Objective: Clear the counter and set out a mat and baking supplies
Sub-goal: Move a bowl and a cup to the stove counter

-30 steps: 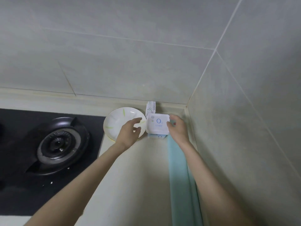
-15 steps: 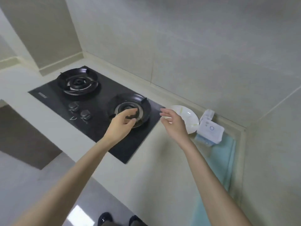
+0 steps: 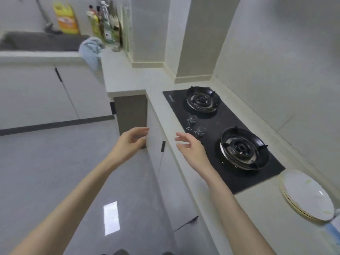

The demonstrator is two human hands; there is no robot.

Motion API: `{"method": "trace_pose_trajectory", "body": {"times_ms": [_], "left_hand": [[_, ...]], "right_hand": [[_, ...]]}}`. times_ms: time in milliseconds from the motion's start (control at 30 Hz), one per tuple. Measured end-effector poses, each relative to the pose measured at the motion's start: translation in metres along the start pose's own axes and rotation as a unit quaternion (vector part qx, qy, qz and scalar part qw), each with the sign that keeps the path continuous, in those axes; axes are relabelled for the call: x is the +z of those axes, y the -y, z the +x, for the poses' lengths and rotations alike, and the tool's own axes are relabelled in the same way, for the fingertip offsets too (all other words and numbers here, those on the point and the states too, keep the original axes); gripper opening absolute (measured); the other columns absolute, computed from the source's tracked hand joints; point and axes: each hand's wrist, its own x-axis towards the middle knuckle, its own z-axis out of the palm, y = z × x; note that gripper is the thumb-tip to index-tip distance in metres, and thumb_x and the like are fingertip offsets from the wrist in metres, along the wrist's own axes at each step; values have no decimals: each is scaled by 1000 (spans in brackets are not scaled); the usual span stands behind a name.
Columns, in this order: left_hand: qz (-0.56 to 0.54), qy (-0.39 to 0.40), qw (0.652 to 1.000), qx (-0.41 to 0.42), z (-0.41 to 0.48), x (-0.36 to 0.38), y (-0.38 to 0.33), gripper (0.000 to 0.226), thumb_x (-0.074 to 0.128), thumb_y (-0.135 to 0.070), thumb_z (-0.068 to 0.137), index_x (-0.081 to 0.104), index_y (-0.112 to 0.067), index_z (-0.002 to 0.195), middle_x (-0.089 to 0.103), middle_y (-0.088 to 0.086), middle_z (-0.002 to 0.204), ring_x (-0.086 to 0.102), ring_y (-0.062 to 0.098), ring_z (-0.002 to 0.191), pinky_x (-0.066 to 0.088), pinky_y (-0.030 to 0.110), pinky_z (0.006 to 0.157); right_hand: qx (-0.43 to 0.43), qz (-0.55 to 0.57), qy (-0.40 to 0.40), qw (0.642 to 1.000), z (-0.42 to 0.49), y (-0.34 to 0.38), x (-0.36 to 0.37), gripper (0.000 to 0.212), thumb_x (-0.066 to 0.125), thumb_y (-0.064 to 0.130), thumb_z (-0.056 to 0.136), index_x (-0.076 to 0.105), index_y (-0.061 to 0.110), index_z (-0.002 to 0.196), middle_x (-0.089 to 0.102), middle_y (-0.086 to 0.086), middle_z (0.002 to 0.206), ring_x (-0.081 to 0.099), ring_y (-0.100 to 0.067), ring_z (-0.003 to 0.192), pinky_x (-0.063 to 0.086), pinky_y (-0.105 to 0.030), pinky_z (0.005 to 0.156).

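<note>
Holding anything, either hand?

No. The left hand (image 3: 131,140) and the right hand (image 3: 191,148) are both empty. Their fingers are loosely curved and a little spread, and the palms are turned toward each other with a gap between them.

Where are they against the counter?

The right hand hangs over the front edge of the counter (image 3: 128,76), just beside the two knobs (image 3: 192,119) of the black stove (image 3: 217,129). The left hand is off the counter, out over the grey floor (image 3: 55,172), in front of the cabinet doors (image 3: 171,190) under the worktop. Both hang in the air, apart from every surface.

And what lies on the counter?

A stack of white plates (image 3: 307,196) sits to the right of the stove, close to the wall and well apart from both hands. The near burner (image 3: 241,148) lies between the plates and the right hand. Just past the plates, at the right edge of the view, there is a pale blue strip (image 3: 333,228). Too little of it is in view to say what it is.

Anything farther along?

The counter runs on past the far burner (image 3: 202,99) and turns a corner toward a dark sink (image 3: 42,41). A blue cloth (image 3: 91,52) is bunched at the sink's right end and droops over the counter's edge. Behind it stand a yellow jug (image 3: 65,18) and a cluster of bottles (image 3: 103,21), which are blurred. All of that is well away from the hands.
</note>
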Motion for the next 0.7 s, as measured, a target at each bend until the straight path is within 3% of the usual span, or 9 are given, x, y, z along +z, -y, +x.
{"method": "trace_pose_trajectory", "body": {"times_ms": [133,267,400,533,700], "left_hand": [[-20,-81,996,-33,-25,-94,33,30,51,-11,95,59,-23,121,65,-5,114,64,12,97,53,28,83],[-30,-141,987,-68,-47,-182,69,33,49,-8,95,58,-22,124,64,-5,116,63,14,100,52,29,86],[-41,-210,970,-114,-66,-264,109,32,50,-9,94,58,-23,122,65,-7,111,64,15,98,53,33,88],[-54,-269,951,-141,-77,-329,139,31,51,-9,95,58,-22,122,66,-6,110,64,18,99,53,32,87],[-55,-331,929,-156,-73,-415,183,29,51,-10,95,57,-26,119,65,-5,112,63,15,97,54,32,85]], "right_hand": [[-24,4,48,999,33,46,90,32,54,15,93,58,25,123,63,10,114,60,-8,94,44,-18,73],[-57,11,92,994,60,92,177,31,54,17,95,58,26,124,64,10,116,59,-9,106,48,-21,85],[-79,18,143,986,82,135,266,30,55,16,94,60,26,121,66,10,112,62,-15,101,53,-35,86],[-109,21,201,973,107,165,342,28,55,17,94,61,27,120,67,9,110,64,-17,98,51,-25,81],[-124,9,280,952,152,209,446,27,54,14,93,61,30,114,67,8,108,64,-21,96,50,-27,79]]}}
